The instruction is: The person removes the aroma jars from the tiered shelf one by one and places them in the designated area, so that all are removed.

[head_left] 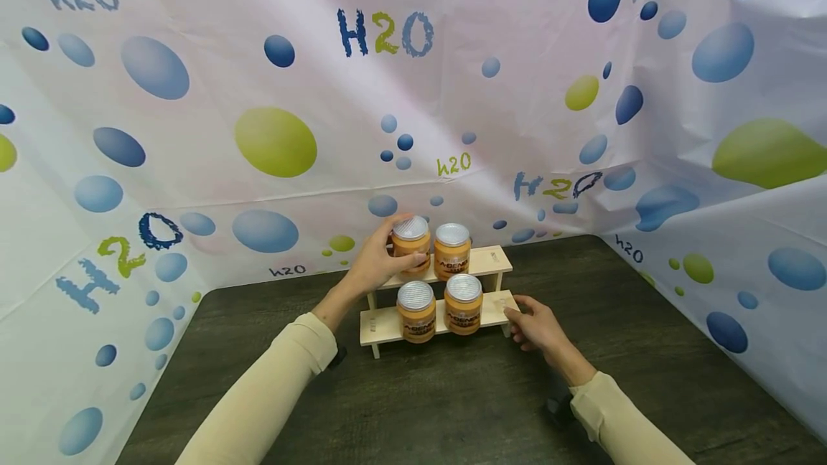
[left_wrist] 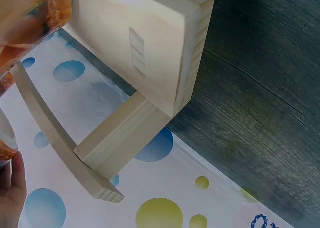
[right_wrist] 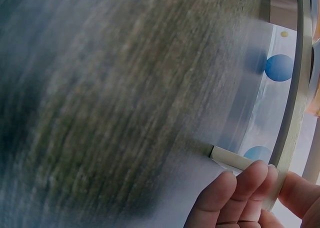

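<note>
A two-tier pale wooden stand bears two orange jars with silver lids on each step. My left hand grips the upper left jar, thumb across its front and fingers behind the lid. Beside that jar stands the upper right jar. On the lower step are the left jar and the right jar. My right hand pinches the right end of the lower step, thumb on top and fingers underneath; the right wrist view shows fingertips against the board's edge.
The stand is on a dark wood-grain table, close to the back edge. A white sheet with blue and green spots and H2O lettering hangs behind the table and along both sides.
</note>
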Motion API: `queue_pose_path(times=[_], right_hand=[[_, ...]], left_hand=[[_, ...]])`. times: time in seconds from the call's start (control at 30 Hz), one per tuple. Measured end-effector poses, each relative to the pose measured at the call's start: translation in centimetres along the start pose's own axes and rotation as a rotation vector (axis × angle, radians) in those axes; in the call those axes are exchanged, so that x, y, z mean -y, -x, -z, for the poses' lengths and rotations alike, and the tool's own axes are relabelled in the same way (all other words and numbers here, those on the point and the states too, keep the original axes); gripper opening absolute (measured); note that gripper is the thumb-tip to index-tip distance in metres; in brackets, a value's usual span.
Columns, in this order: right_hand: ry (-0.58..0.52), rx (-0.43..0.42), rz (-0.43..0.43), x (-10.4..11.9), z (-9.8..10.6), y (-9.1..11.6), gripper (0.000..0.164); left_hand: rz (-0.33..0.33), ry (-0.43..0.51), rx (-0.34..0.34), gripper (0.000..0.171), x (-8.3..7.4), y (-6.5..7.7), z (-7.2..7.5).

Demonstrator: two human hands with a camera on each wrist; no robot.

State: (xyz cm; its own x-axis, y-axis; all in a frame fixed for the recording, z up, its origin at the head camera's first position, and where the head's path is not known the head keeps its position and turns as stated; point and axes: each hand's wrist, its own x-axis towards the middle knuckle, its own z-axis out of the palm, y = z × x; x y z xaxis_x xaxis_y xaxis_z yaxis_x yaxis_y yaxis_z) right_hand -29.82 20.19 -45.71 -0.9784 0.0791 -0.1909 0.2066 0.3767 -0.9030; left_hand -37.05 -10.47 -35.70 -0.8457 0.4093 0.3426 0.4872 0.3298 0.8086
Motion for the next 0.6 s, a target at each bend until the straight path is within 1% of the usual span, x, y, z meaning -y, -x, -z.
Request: queue_pose_path(times=[0.03,0.1,0.23,0.27,0.43,0.6], right_hand=[[0.002,0.001,0.003,-0.01,0.01,0.01,0.056],[0.001,0.001,0.003,-0.05,0.01,0.00,0.056],[0.002,0.000,-0.002,-0.13,-0.03,-0.13,0.055],[0.001,-0.001,-0.005,-0.15,-0.05,-0.16,0.054],[0.004,0.002,-0.004,-0.19,-0.09,-0.18,0.053],[0.005,-0.006,-0.005,-0.22,-0.02,-0.22,0.052]], left_hand=[[0.005,-0.004,0.002,0.079,-0.39,0.12,0.01],[0.004,-0.008,0.001,0.079,-0.47,0.16,0.04],[0.004,-0.016,-0.003,0.079,-0.54,0.18,0.05],[-0.001,-0.012,-0.006,0.079,-0.17,0.07,0.06],[-0.003,0.007,-0.008,0.077,-0.41,0.12,0.23],[-0.008,-0.015,-0.019,0.078,-0.76,0.20,0.48]])
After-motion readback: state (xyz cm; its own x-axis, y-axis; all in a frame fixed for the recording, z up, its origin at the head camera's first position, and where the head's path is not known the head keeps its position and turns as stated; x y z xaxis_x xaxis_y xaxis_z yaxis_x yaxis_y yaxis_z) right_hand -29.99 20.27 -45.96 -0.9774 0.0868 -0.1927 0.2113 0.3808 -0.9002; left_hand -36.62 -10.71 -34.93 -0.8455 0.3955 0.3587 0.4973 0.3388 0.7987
